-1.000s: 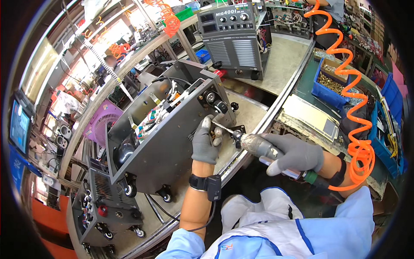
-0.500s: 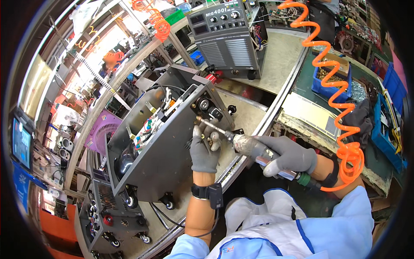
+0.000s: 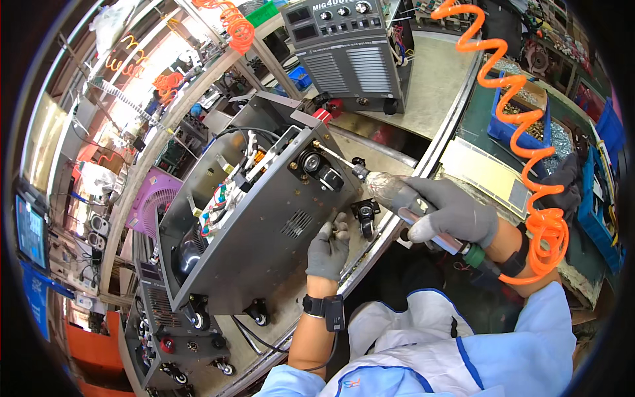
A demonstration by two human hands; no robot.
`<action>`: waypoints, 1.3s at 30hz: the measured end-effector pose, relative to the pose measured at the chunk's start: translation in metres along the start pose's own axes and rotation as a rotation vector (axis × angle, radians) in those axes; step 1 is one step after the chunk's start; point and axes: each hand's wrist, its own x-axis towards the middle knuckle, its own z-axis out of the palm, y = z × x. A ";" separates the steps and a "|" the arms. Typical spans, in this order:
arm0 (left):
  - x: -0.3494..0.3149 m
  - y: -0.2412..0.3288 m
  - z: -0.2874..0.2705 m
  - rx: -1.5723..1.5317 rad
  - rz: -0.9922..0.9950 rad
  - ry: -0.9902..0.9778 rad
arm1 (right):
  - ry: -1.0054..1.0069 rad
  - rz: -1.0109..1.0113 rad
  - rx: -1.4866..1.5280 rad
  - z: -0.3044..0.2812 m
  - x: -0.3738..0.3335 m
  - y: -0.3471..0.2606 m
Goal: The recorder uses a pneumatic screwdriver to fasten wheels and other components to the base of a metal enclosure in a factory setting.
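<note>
My right hand [image 3: 456, 212], in a grey glove, is wrapped round an air screwdriver [image 3: 403, 202]. Its long thin bit reaches up and left to the end panel of a dark grey machine housing [image 3: 264, 218], above a round black-rimmed fitting [image 3: 309, 161]. My left hand [image 3: 329, 251], also gloved, is lower down, in front of the housing's side, with fingers curled together. What lies in those fingers is too small to make out. A loose caster wheel [image 3: 366, 218] sits just right of its fingertips. Wires and hoses [image 3: 228, 192] show inside the open housing.
An orange coiled air hose [image 3: 506, 79] hangs at the right and meets the tool. A finished-looking welding machine [image 3: 347, 63] stands at the back. Blue bins [image 3: 519, 126] of small metal parts are on the right bench. Another housing [image 3: 178, 331] stands at lower left.
My left hand has moved down and right, away from the bit tip. The bit has swung to a higher spot on the end panel. My head view has shifted slightly.
</note>
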 end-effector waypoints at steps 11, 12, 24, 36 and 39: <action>-0.007 -0.016 0.008 0.187 0.014 0.072 | -0.021 0.168 0.268 0.010 0.002 -0.014; -0.008 -0.016 0.008 0.236 0.011 0.056 | -0.025 0.170 0.270 0.009 0.003 -0.011; -0.002 -0.023 0.009 0.196 -0.072 -0.107 | -0.026 0.141 -0.060 0.004 -0.064 0.042; -0.006 -0.044 0.009 0.227 -0.147 -0.088 | -0.168 0.324 -0.093 0.005 -0.075 0.068; -0.006 -0.045 0.007 0.259 -0.152 -0.095 | -0.201 0.243 -0.267 0.001 -0.073 0.092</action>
